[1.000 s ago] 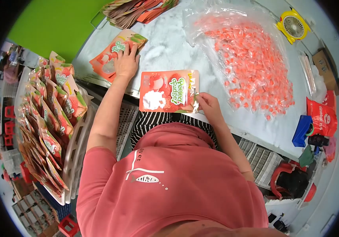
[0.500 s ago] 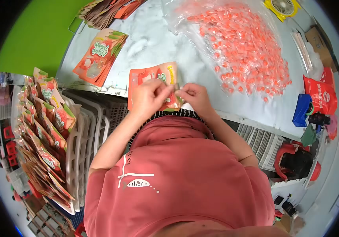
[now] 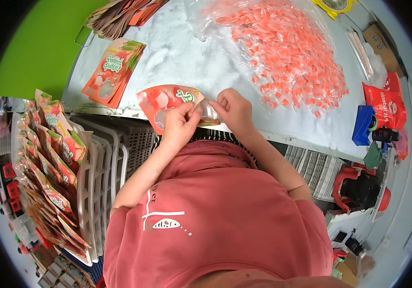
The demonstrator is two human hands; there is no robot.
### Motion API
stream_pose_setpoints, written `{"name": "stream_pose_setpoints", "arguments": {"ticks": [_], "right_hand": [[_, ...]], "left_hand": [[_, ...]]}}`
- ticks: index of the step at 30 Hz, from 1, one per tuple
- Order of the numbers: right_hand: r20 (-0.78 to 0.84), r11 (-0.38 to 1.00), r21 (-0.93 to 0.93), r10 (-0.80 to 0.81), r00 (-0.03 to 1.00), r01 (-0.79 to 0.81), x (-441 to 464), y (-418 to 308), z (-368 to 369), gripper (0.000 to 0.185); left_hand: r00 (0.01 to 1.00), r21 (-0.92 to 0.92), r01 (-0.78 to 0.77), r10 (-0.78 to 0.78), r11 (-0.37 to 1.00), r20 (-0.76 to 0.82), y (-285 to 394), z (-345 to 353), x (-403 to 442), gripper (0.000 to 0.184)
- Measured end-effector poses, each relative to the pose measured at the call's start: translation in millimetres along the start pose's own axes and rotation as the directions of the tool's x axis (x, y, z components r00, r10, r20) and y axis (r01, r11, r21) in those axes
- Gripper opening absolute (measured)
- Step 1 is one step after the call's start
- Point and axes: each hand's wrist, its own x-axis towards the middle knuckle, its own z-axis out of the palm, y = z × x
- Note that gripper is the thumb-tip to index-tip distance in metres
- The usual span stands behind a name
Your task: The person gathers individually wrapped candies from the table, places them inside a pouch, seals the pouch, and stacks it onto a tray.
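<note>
A red "Peeled Fudge" candy pouch (image 3: 160, 98) is held just over the table's front edge, its printed side up. My left hand (image 3: 181, 124) pinches it near its top end, thumb against fingers. With fingers curled, my right hand (image 3: 236, 113) grips the other side of that end. Between the hands the pouch's mouth gapes and its silvery inside shows. To the right of my right hand spreads a heap of orange-red wrapped candies (image 3: 292, 57) on a clear plastic sheet.
A stack of flat pouches (image 3: 112, 72) lies left on the table, with a fanned bundle of pouches (image 3: 115, 19) behind. Filled pouches (image 3: 54, 163) fill a white crate (image 3: 88, 192) at my left. A blue holder (image 3: 362, 126) and red bag (image 3: 383, 105) stand at the right edge.
The pouch has turned and tilted, and its top end has gone from flat to spread open. My right hand has lifted and drawn away a little from my left.
</note>
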Motion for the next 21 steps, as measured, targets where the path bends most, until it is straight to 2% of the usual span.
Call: {"name": "stream_pose_setpoints", "arguments": {"ticks": [1,2,3,4,5,6,7,8,9,10,12,13,14,15,17,18,20,21], "right_hand": [[-0.096,0.956,-0.237,-0.2,0.975,0.172,2.6,-3.3,-0.7,0.018],[-0.098,0.955,-0.238,-0.204,0.974,0.176,3.3,-0.4,-2.2,0.018],[-0.025,0.855,-0.335,-0.428,0.904,0.396,3.7,2.6,-4.7,0.017],[0.07,0.699,-0.409,-0.617,0.784,0.587,3.9,3.5,-6.6,0.018],[0.068,0.696,-0.413,-0.619,0.782,0.587,1.7,1.5,-5.9,0.018],[0.121,0.697,-0.317,-0.643,0.756,0.643,-1.0,-10.1,-5.9,0.017],[0.166,0.692,-0.243,-0.661,0.732,0.68,-4.0,-17.9,-8.8,0.016],[0.21,0.731,-0.243,-0.602,0.77,0.638,-8.3,-17.5,-11.6,0.015],[0.242,0.751,-0.285,-0.545,0.803,0.596,-13.7,-8.9,-11.0,0.013],[0.251,0.838,-0.214,-0.45,0.857,0.502,-15.3,-14.4,-13.0,0.013],[0.42,0.89,-0.364,-0.104,0.901,0.273,-19.8,-8.0,-6.2,0.014],[0.399,0.993,-0.112,0.003,0.917,0.045,-17.7,-9.3,-5.4,0.017],[0.412,0.971,0.165,0.093,0.906,-0.174,-15.7,-10.7,-4.2,0.02],[0.394,0.972,0.163,0.093,0.914,-0.169,-14.0,-10.3,-4.9,0.02],[0.291,0.912,0.308,0.18,0.94,-0.27,-16.9,-10.8,-2.6,0.022],[0.281,0.913,0.309,0.18,0.943,-0.266,-19.8,-11.2,0.4,0.022],[0.188,0.835,0.522,0.087,0.978,-0.175,-21.0,-8.3,7.2,0.021],[0.293,0.616,0.734,0.094,0.951,-0.287,-20.1,-9.5,8.3,0.023]], "left_hand": [[0.999,-0.025,0.028,-0.027,0.999,0.044,-0.8,-1.3,0.0,0.022],[0.995,-0.049,0.056,-0.051,0.997,0.088,-1.4,-1.7,0.7,0.021],[0.995,-0.048,0.051,-0.047,0.998,0.087,-2.1,-0.6,1.4,0.021],[0.998,-0.092,0.046,-0.042,0.995,0.045,-2.9,1.2,1.6,0.021],[0.999,-0.137,0.038,-0.037,0.99,0.005,-3.4,3.3,2.7,0.021],[1.0,-0.141,0.027,-0.026,0.99,0.012,-4.9,2.1,2.0,0.021],[0.998,-0.028,-0.043,0.042,0.999,-0.035,-7.1,-0.4,1.2,0.019],[0.99,0.069,-0.128,0.132,0.989,-0.051,-7.5,3.1,3.7,0.018],[0.992,0.062,-0.119,0.121,0.991,-0.025,-4.5,3.2,3.1,0.018],[0.994,0.062,-0.114,0.114,0.992,-0.001,-1.7,0.9,2.7,0.018],[0.997,0.026,-0.052,0.051,0.998,0.052,-1.8,3.8,-0.8,0.019],[0.994,0.019,-0.068,0.066,0.997,0.084,1.8,6.8,-4.6,0.019],[0.99,0.033,-0.045,0.04,0.998,0.138,6.3,7.1,-8.7,0.02],[0.983,0.049,-0.028,0.019,0.998,0.185,9.8,8.1,-7.8,0.021],[0.978,0.03,-0.039,0.032,0.999,0.205,5.4,13.0,-8.6,0.02],[0.975,0.011,-0.036,0.032,0.999,0.221,5.8,15.4,-8.3,0.019],[0.972,0.042,-0.081,0.07,0.996,0.222,14.5,16.0,-3.7,0.02],[0.966,0.019,-0.047,0.04,0.999,0.256,20.2,14.0,-5.9,0.02]]}}
